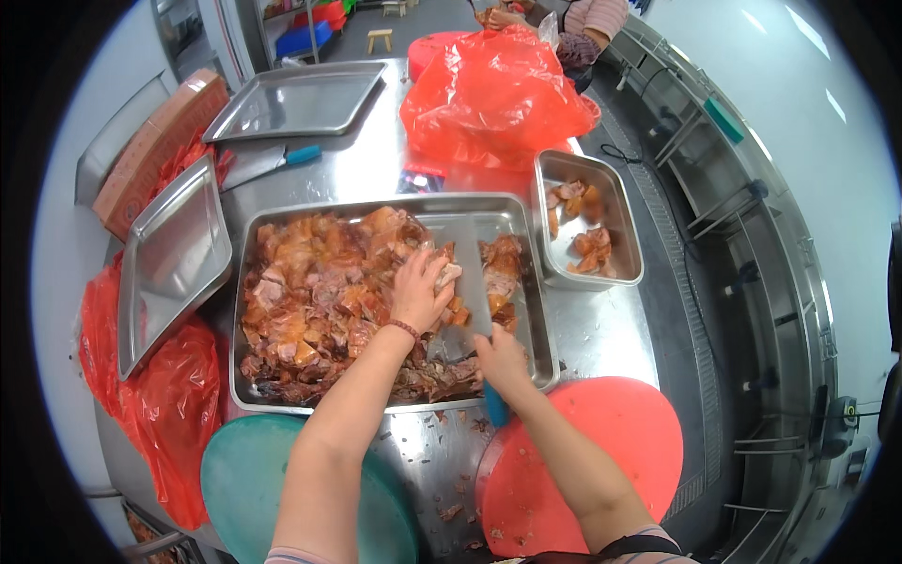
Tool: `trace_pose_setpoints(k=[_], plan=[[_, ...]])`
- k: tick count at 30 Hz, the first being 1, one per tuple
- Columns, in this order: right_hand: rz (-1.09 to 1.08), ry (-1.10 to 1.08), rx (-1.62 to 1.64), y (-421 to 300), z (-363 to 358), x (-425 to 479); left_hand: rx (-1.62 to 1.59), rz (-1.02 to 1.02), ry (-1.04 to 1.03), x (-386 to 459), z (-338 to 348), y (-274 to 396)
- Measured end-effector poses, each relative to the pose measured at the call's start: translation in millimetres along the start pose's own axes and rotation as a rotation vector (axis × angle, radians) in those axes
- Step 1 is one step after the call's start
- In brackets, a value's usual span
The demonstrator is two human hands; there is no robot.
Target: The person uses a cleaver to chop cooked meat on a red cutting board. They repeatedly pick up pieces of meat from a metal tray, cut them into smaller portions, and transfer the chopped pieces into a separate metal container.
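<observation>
A large steel tray (394, 408) lies before me with chopped roast meat (317, 282) heaped over its left and middle. My left hand (421, 285) reaches into the tray, its fingers over a pale piece of roast meat (449, 273) beside the blade. The fingers partly hide that piece. My right hand (502, 358) grips a cleaver by its blue handle (496, 405). The cleaver's broad blade (473, 275) points away from me, between the heap and a narrower row of meat (502, 271) along the tray's right side.
A deep steel pan (588, 280) with several meat pieces stands right of the tray. Nearer me are green (246, 465) and red round chopping boards (620, 451). Steel trays (303, 99), a second cleaver (257, 166) and red plastic bags (486, 99) lie around. A person (592, 28) works at the far end.
</observation>
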State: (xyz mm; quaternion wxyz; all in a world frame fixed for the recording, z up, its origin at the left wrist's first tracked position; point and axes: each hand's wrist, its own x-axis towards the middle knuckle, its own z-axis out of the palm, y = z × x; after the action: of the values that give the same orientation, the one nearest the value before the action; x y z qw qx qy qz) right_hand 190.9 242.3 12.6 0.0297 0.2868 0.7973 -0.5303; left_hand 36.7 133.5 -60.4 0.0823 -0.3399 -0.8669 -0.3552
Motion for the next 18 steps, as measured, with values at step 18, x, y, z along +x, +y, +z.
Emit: trace_pose_setpoints(k=[18], plan=[[0.146,0.290,0.507,38.8,-118.1,-115.8,0.155,-0.125,-0.307,88.2,-10.9,24.1]])
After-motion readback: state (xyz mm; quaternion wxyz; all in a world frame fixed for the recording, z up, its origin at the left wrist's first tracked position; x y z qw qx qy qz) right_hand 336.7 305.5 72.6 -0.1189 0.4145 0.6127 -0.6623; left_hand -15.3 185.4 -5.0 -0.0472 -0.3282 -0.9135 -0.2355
